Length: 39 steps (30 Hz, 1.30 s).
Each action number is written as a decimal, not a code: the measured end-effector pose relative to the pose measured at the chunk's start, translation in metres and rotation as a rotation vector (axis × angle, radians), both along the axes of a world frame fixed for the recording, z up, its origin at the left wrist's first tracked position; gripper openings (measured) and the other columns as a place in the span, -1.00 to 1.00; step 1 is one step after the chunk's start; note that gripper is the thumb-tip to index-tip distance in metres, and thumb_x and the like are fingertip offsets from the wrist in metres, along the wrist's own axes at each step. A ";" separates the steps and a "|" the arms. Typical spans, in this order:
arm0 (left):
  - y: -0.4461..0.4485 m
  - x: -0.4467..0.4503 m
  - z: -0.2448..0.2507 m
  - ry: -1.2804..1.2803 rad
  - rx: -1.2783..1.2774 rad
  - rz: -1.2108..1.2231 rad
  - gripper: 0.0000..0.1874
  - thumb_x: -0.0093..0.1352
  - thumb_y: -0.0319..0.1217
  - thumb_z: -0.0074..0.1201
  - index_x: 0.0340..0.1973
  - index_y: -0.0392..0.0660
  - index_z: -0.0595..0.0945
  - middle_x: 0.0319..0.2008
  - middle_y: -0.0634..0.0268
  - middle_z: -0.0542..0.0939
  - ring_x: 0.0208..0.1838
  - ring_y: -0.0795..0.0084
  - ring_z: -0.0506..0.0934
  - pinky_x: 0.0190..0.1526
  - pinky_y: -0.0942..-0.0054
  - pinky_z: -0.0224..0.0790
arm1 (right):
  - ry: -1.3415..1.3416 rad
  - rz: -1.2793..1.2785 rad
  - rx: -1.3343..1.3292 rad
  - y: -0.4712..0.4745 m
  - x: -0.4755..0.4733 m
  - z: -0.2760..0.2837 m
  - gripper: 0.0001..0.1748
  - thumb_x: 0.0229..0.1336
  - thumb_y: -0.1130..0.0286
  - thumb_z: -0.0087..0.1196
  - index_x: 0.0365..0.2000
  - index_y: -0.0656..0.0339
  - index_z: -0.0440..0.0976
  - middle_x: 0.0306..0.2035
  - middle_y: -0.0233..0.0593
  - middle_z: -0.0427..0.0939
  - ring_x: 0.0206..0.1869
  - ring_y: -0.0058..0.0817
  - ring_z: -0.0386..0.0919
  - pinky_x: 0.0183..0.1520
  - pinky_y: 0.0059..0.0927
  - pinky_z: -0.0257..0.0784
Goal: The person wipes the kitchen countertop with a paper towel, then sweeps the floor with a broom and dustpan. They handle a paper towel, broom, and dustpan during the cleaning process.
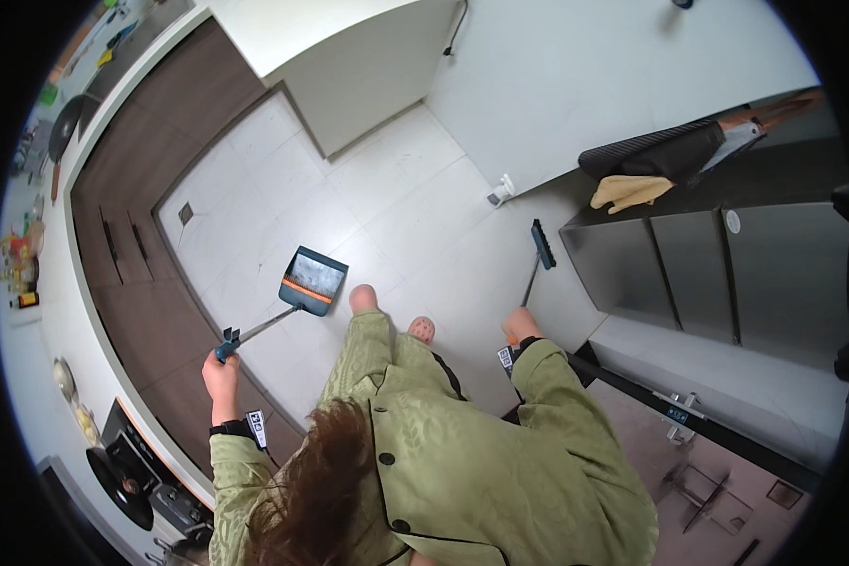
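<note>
My left hand (222, 376) grips the top of a long-handled dustpan (313, 281), whose dark teal pan with an orange comb strip is out over the tiled floor ahead of my feet. Whether the pan touches the tiles I cannot tell. In my right hand (521, 325) is the handle of a broom (543, 244). Its narrow teal head with dark bristles is near the foot of the steel refrigerator on the right. Much of the broom's handle is hidden by my hand and sleeve.
Dark brown cabinets (148, 127) under a white counter run along the left. A steel refrigerator (686, 262) stands to the right. A small white object (501, 191) is at the wall's base. A floor drain (185, 214) lies near the cabinets. A black sliding-door track (736, 442) crosses behind right.
</note>
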State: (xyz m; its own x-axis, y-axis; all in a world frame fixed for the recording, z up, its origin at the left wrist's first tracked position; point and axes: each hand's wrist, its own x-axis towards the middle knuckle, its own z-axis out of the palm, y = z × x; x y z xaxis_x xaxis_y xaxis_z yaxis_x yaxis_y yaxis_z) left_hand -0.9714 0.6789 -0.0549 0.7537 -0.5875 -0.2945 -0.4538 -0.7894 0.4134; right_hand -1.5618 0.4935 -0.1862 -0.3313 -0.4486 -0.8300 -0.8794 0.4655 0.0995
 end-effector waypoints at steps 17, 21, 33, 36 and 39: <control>0.036 0.130 -0.073 0.077 -0.060 0.371 -0.74 0.18 -0.36 0.10 -0.22 -0.12 0.66 -0.44 0.13 0.63 -0.36 0.21 0.57 -0.25 0.29 0.38 | -0.467 -0.108 -0.067 -0.007 0.236 0.152 -0.35 -0.20 0.60 0.09 0.05 0.45 0.31 -0.51 -0.07 0.50 -0.64 -0.34 0.46 -0.66 -0.38 0.32; 0.012 0.139 -0.079 0.101 -0.063 0.305 -0.74 0.18 -0.37 0.09 -0.20 -0.09 0.64 -0.42 0.11 0.63 -0.34 0.18 0.58 -0.21 0.25 0.40 | -0.395 -0.276 -0.104 -0.023 0.207 0.188 -0.14 -0.22 0.67 0.06 0.25 0.24 0.20 -0.62 -0.25 0.42 -0.77 -0.49 0.33 -0.73 -0.45 0.18; -0.036 0.132 -0.067 0.292 -0.009 0.344 -0.77 0.21 -0.38 0.08 -0.22 -0.14 0.58 -0.46 0.07 0.60 -0.51 0.18 0.58 -0.43 0.25 0.44 | -0.328 -0.383 -0.385 -0.165 0.206 0.070 -0.83 -0.12 0.69 0.02 -0.40 0.35 0.41 -0.71 -0.18 0.37 -0.81 -0.42 0.30 -0.79 -0.34 0.16; -0.030 0.130 -0.070 0.166 -0.022 0.271 -0.77 0.22 -0.37 0.10 -0.23 -0.16 0.56 -0.39 0.02 0.61 -0.35 0.04 0.59 -0.26 0.18 0.43 | -0.339 -0.370 -0.319 -0.212 0.215 0.032 -0.93 -0.10 0.62 0.05 -0.63 0.37 0.42 -0.75 -0.16 0.39 -0.79 -0.39 0.33 -0.77 -0.35 0.17; -0.025 0.132 -0.069 0.148 -0.007 0.260 -0.76 0.22 -0.37 0.12 -0.22 -0.17 0.55 -0.32 -0.01 0.61 -0.19 -0.07 0.56 -0.15 0.14 0.40 | -0.257 -0.257 -0.281 -0.231 0.241 0.004 -0.92 -0.15 0.57 0.10 -0.63 0.40 0.51 -0.71 -0.14 0.46 -0.71 -0.37 0.44 -0.70 -0.34 0.27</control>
